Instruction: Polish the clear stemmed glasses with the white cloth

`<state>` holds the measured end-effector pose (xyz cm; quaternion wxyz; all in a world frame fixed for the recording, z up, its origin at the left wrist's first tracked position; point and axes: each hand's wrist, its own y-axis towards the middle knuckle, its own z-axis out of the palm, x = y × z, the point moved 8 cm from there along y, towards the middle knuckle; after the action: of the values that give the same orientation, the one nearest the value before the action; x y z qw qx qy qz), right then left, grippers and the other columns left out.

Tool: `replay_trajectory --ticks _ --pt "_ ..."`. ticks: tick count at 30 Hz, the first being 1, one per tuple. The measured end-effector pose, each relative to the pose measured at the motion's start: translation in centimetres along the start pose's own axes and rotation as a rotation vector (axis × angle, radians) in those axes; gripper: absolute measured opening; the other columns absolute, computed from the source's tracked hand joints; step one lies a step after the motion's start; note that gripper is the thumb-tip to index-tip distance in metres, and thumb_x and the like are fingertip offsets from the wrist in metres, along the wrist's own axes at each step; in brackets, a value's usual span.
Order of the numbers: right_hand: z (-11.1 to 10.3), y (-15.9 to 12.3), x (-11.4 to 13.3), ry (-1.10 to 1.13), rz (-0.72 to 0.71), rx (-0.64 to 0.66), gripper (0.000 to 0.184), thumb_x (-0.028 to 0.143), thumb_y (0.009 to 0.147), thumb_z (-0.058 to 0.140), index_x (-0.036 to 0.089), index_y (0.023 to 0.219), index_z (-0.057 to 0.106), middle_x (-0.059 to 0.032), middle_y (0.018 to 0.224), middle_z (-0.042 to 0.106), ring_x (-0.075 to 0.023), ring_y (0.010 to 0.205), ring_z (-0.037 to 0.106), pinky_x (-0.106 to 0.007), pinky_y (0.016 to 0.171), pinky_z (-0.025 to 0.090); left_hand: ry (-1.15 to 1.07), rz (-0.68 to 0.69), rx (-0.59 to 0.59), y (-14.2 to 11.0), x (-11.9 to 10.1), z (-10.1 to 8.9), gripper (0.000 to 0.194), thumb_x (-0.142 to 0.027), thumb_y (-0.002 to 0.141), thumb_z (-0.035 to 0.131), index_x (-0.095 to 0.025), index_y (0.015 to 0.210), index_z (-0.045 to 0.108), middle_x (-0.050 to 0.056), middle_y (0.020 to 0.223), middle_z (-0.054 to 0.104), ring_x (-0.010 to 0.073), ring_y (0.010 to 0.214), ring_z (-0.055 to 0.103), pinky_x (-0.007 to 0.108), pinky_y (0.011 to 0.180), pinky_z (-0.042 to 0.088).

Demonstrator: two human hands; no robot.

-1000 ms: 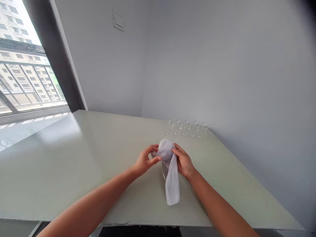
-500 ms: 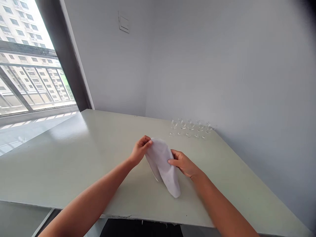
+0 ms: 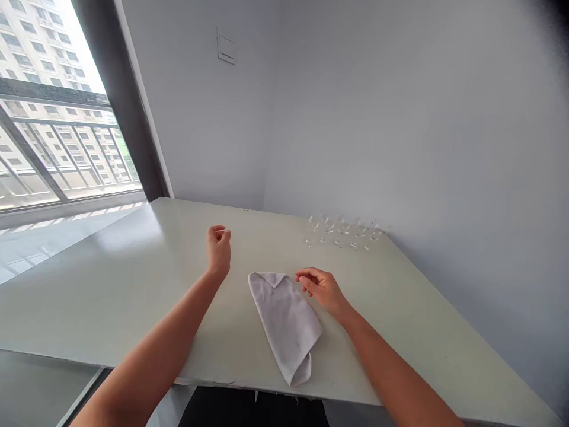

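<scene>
A white cloth (image 3: 285, 320) lies folded flat on the pale green table (image 3: 133, 279), reaching towards the near edge. My left hand (image 3: 219, 248) hovers above the table to the cloth's left, raised, with its fingers curled in and nothing in them. My right hand (image 3: 320, 287) rests just right of the cloth's far end, its fingers loosely curled and apart from the fabric, holding nothing.
Several small clear glasses (image 3: 342, 231) stand in rows at the table's far right, close to the grey wall (image 3: 400, 118). A large window (image 3: 53, 118) with a dark frame is on the left. A wall switch (image 3: 226, 47) sits high up.
Both hands have let go of the cloth, which now lies flat on the table. My left hand has lifted away to the left, and my right hand has drawn back slightly.
</scene>
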<state>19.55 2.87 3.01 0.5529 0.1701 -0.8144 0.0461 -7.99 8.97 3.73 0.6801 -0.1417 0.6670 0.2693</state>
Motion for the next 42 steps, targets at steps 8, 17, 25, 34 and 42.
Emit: replay_trajectory --ticks 8,17,25,34,42 --pt "3.9 -0.3 -0.2 -0.336 -0.247 0.405 0.025 0.011 0.073 0.049 0.024 0.084 0.068 -0.0009 0.096 0.062 -0.0163 0.095 0.052 -0.030 0.085 0.041 0.812 0.193 1.499 -14.5 1.2 9.1 0.017 -0.028 0.072 0.044 -0.020 0.061 0.056 -0.003 0.055 0.058 0.0112 0.053 0.052 0.022 0.052 0.038" --pt "3.6 0.0 -0.9 -0.457 -0.297 0.379 0.026 0.012 0.071 0.057 0.023 0.091 0.067 -0.0025 0.103 0.059 -0.0182 0.097 0.051 -0.032 0.088 0.041 0.965 0.627 0.866 -8.2 2.2 8.9 0.044 -0.032 0.073 0.053 -0.031 0.117 0.049 0.003 0.131 0.042 0.0241 0.119 0.036 0.039 0.098 0.025" --pt "4.1 -0.2 -0.6 -0.478 -0.317 0.394 0.028 0.012 0.071 0.055 0.026 0.092 0.067 -0.0003 0.104 0.060 -0.0183 0.095 0.051 -0.032 0.084 0.042 0.776 0.453 0.723 -8.5 2.6 9.3 0.019 -0.042 0.077 0.047 -0.025 0.078 0.057 -0.001 0.059 0.054 0.0149 0.058 0.049 0.027 0.062 0.038" --pt "3.4 0.0 -0.2 -0.384 -0.299 0.298 0.026 0.012 0.073 0.050 0.023 0.088 0.067 -0.0019 0.098 0.063 -0.0169 0.089 0.055 -0.030 0.081 0.043 0.847 0.570 0.770 -10.7 1.2 9.7 0.031 -0.025 0.077 0.046 -0.022 0.106 0.056 0.009 0.116 0.052 0.0249 0.107 0.046 0.038 0.090 0.035" --pt "-3.0 1.6 -2.0 -0.282 -0.126 -0.182 0.023 0.026 0.078 0.043 0.019 0.084 0.064 -0.0043 0.084 0.065 -0.0157 0.072 0.059 -0.028 0.068 0.045 1.028 0.604 1.170 -19.3 2.4 10.2 0.088 -0.070 0.069 0.036 -0.013 0.135 0.025 0.023 0.137 0.025 0.0438 0.126 0.017 0.058 0.096 0.017"
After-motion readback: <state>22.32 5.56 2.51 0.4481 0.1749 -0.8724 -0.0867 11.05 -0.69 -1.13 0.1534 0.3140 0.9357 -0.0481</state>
